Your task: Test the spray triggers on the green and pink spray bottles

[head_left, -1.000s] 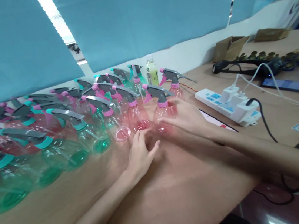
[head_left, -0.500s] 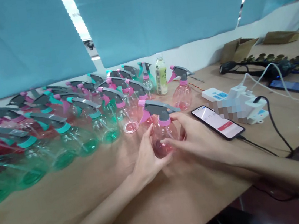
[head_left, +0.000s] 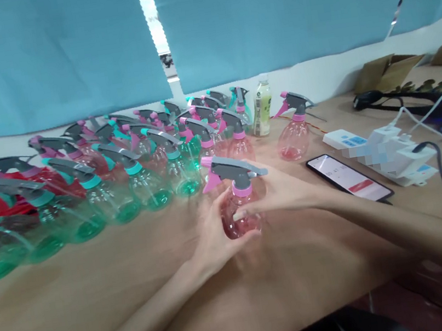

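A clear pink spray bottle (head_left: 242, 218) with a grey and pink trigger head is upright between my two hands. My left hand (head_left: 210, 233) wraps its left side and lower part, thumb along the bottom. From the right, my right hand (head_left: 274, 190) grips it with the thumb laid across the front; its other fingers are hidden behind the bottle. The nozzle points left. Just beyond stand more spray bottles, among them a pink one (head_left: 238, 146) and a green one (head_left: 184, 174). Another pink spray bottle (head_left: 294, 135) stands apart, to the right of the group.
Rows of pink and green spray bottles fill the table's (head_left: 137, 272) left and back. A drink bottle (head_left: 262, 107) stands behind. To the right lie a phone (head_left: 349, 176), a power strip (head_left: 394, 156) with cables, a black headset-like strap (head_left: 389, 99) and an opened cardboard box (head_left: 385, 72).
The view has turned left, so the surroundings sit further right in the picture. Both hands keep hold of the pink spray bottle, which has come slightly nearer and away from the row.
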`<state>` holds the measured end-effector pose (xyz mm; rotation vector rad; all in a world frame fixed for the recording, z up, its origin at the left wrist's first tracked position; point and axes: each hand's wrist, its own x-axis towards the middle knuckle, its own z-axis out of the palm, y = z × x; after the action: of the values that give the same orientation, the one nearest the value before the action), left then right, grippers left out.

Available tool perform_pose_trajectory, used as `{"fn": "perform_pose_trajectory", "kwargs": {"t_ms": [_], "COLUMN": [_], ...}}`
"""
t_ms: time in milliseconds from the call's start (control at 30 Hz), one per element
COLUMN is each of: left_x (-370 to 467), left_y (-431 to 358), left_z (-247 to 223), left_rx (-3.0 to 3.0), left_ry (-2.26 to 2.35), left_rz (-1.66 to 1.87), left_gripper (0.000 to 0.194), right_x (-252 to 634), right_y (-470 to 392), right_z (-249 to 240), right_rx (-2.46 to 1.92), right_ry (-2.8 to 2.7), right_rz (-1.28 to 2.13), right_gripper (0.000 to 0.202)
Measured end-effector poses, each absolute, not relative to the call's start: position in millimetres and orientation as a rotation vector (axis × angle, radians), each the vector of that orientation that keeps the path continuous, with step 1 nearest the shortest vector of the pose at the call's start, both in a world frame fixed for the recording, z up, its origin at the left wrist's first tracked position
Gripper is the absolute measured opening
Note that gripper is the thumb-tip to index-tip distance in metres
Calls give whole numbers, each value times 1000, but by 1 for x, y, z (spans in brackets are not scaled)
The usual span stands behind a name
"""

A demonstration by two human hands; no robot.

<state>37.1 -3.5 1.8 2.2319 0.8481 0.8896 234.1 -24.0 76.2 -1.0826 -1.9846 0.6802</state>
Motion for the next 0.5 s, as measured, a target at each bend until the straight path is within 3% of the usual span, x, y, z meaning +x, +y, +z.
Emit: {"fn": "perform_pose_trajectory", "kwargs": {"t_ms": [100,333,500], "left_x": [33,27,21], "left_y": [-6,-2,-2], "left_z": [3,6,5], "left_rx": [2191,2336,2388], "left_ry": [808,751,766], "left_rz": [825,764,670], "left_gripper": [83,84,81], "right_x": [224,207,212], "right_y": [-16,-8,-15], "right_z": [77,67,68], "right_rx": [-963,-738,-869], "right_ry": [-1958,-1801,-1789], "right_rz": [805,984,950], "right_gripper": [61,52,46]}}
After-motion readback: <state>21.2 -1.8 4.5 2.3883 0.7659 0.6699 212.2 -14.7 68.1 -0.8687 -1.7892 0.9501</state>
